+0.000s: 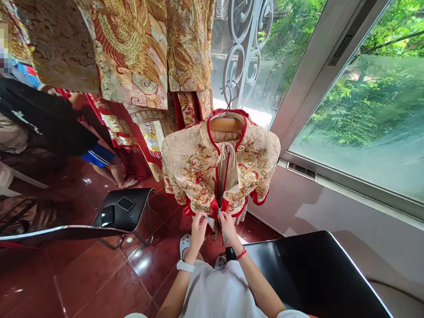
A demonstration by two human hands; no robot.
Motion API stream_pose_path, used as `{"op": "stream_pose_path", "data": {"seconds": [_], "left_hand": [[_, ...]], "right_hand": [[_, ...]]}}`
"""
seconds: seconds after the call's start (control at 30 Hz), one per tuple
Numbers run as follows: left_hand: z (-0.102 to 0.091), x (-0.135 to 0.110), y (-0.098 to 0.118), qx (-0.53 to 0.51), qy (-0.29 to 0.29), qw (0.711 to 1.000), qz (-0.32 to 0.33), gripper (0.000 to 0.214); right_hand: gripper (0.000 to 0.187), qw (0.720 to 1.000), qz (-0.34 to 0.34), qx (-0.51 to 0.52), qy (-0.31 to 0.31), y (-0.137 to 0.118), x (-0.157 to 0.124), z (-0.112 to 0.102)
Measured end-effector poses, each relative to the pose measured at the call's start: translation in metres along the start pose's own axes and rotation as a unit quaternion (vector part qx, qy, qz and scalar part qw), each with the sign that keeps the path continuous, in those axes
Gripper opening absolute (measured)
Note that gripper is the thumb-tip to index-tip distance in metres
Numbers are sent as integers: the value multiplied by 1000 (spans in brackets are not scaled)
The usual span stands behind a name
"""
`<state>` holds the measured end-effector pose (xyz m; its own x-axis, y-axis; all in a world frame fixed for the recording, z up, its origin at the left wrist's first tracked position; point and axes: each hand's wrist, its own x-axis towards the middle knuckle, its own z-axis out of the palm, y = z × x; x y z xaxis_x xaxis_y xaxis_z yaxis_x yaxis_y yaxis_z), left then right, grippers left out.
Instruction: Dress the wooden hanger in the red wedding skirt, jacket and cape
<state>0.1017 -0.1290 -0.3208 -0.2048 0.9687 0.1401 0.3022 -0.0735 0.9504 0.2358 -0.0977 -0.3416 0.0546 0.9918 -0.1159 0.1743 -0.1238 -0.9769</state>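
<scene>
A gold-embroidered jacket with red trim hangs from a wooden hanger whose metal hook catches on the window grille. Its front parts down the middle, showing a pale lining and a tied cord inside the collar. My left hand pinches the bottom front edge on the left side. Close beside it, my right hand pinches the other front edge, near the lower end of the opening. Fingertips hide the exact bits of cloth or fastening gripped.
More embroidered garments hang at the upper left. A black chair stands at my right; another black seat at left carries two dark flat objects. A person in a dark top bends at far left. The window frame borders the right.
</scene>
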Motion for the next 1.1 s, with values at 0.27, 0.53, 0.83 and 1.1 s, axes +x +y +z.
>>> {"op": "stream_pose_path", "data": {"seconds": [0.27,0.53,0.83,1.1], "left_hand": [[12,38,55,321,-130,938,25,42],[12,64,80,506,-249,825,24,37],[28,78,77,508,-252,823,19,31],[23,86,71,440,-245,864,25,29]], "right_hand": [[38,1000,-12,-9,-22,3,-1,0],[40,999,-8,-21,-28,6,-1,2],[36,999,-7,-36,-37,3,2,2],[40,998,3,-24,-59,6,1,-4]]}}
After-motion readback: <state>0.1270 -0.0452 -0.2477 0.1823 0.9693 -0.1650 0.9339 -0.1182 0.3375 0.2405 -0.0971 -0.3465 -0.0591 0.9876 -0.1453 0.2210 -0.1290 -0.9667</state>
